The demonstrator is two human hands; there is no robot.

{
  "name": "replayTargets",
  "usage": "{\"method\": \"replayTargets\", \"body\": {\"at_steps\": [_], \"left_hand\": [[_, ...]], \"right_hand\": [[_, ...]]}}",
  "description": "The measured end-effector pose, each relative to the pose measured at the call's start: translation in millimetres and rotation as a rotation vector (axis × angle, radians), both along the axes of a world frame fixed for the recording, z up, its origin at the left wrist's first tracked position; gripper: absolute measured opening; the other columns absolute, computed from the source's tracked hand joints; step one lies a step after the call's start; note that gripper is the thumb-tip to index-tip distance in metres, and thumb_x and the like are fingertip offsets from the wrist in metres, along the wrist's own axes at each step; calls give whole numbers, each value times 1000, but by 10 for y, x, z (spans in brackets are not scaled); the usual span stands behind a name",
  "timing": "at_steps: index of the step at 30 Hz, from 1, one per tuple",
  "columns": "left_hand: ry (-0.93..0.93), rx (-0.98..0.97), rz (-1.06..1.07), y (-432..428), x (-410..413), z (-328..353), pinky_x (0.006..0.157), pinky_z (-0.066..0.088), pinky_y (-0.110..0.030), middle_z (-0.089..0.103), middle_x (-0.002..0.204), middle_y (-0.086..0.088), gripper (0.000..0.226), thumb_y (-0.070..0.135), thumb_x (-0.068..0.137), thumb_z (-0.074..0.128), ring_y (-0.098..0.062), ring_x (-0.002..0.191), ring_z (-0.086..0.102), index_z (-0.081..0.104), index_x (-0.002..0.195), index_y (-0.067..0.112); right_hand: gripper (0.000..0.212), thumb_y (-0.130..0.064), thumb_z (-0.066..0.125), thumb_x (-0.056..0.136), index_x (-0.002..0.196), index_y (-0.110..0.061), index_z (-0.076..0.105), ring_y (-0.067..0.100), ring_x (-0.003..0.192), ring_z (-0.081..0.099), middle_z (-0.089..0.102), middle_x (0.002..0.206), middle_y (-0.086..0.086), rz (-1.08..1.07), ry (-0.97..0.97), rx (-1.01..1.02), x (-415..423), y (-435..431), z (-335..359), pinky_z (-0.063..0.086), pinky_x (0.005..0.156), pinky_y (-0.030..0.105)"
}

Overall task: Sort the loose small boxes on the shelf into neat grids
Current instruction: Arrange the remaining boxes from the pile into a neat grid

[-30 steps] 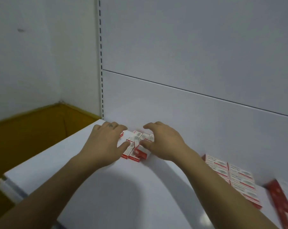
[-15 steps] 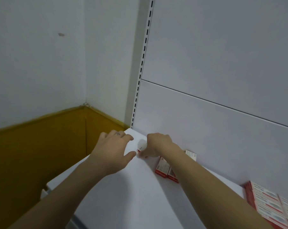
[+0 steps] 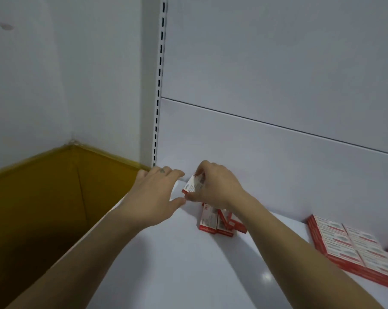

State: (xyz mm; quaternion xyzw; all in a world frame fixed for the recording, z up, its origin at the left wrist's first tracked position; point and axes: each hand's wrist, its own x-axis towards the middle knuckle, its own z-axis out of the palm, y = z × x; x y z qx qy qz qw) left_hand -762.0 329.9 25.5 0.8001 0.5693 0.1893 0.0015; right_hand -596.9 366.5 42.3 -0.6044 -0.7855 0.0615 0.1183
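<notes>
One grid of boxes point(image 3: 353, 248) sits finished at the right of the shelf point(image 3: 166, 264). The right hand point(image 3: 213, 186) pinches a small box point(image 3: 194, 185) near the back corner, the left hand point(image 3: 155, 195) hovers open and empty, and a loose cluster point(image 3: 217, 220) waits.

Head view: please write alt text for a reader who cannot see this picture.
The right hand holds a small red-and-white box tilted above a white shelf, and the open left hand reaches toward it. A few loose boxes lie under the right wrist; a neat grid lies far right.
</notes>
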Motion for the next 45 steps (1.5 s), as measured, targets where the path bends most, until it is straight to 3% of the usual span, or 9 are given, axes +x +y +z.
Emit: {"method": "replayTargets", "body": {"at_steps": [8,13,17,21,24,29,35,41,45], "left_hand": [[-130,48,-252,-49,885,27,110,22,-35,31,149,10,72,46,88,58,-13,134,29,16,146,38],[-184,119,-404,-119,1542,79,106,27,-33,37,145,10,73,43,84,64,-13,130,33,24,145,35],[-206,178,-510,-214,2065,63,99,32,-33,46,137,7,71,42,79,70,-17,123,42,37,140,28],[-300,203,-543,-300,2483,2,89,35,-28,55,122,9,56,40,75,75,-13,111,50,52,124,24],[-352,193,-535,-368,2716,-39,84,43,-32,59,113,12,44,43,75,70,-13,102,55,57,113,25],[-373,104,-520,-482,2942,-118,87,45,-37,60,107,16,40,45,79,65,-7,98,55,53,114,30],[-460,-87,-550,-548,3157,-166,84,48,-24,61,103,19,34,37,83,68,2,96,56,48,110,37],[-551,-261,-522,-689,3198,-305,74,45,-6,60,105,22,35,28,87,66,9,93,56,44,112,40],[-679,-393,-541,-741,3144,-391,81,51,-19,66,103,12,42,13,84,68,-5,94,62,48,114,35]], "right_hand": [[69,-37,86,63,118,-35,43,5,104,53,53,114,-15,-127,333,103,1053,-710,183,51,85,28],[78,-42,87,60,124,-33,43,-1,102,53,53,112,-19,-195,443,134,1588,-1044,170,46,86,17],[67,-39,86,64,115,-35,44,-6,98,56,54,105,-26,-264,563,139,2028,-1284,142,48,85,15],[47,-33,82,72,109,-26,54,6,96,64,65,104,-9,-312,871,68,2390,-1468,96,54,89,30],[36,-27,76,80,108,-18,56,18,95,68,72,101,2,-287,1065,-17,2615,-1548,51,52,93,41],[27,-29,64,88,109,-12,60,23,95,69,74,98,5,-285,1136,-91,2882,-1622,-20,52,95,42],[30,-20,45,98,112,2,61,30,98,68,72,102,14,-291,1318,-156,3079,-1680,-37,54,90,42],[23,-1,50,90,96,-12,69,25,86,71,75,89,9,-518,1365,47,3132,-1737,-274,58,80,41],[28,5,50,86,88,-16,70,12,78,71,75,80,-1,-497,1266,123,3078,-1808,-404,57,74,31]]}}
